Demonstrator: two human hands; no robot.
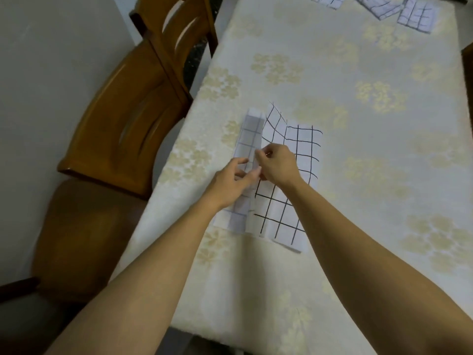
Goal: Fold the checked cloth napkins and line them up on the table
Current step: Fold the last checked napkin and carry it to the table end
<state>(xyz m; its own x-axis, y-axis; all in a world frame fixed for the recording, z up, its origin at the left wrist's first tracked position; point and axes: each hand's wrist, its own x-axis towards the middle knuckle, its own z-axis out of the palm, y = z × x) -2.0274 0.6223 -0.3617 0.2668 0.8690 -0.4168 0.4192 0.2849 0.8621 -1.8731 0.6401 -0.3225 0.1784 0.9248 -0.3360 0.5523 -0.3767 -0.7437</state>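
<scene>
A white napkin with black checks [299, 149] lies on the table near its left edge, its left strip folded over so the paler underside [249, 139] faces up. My left hand [234, 180] and my right hand [277, 163] meet at the middle of that folded edge. Each pinches the cloth between thumb and fingertips. The napkin's far corner curls up a little. Three more checked napkins [417, 15] lie at the table's far end, partly cut off by the frame.
The table [358, 73] wears a cream cloth with pale flower prints. Two wooden chairs [122, 129] stand along its left side, close to the edge. A dark object shows at the right border.
</scene>
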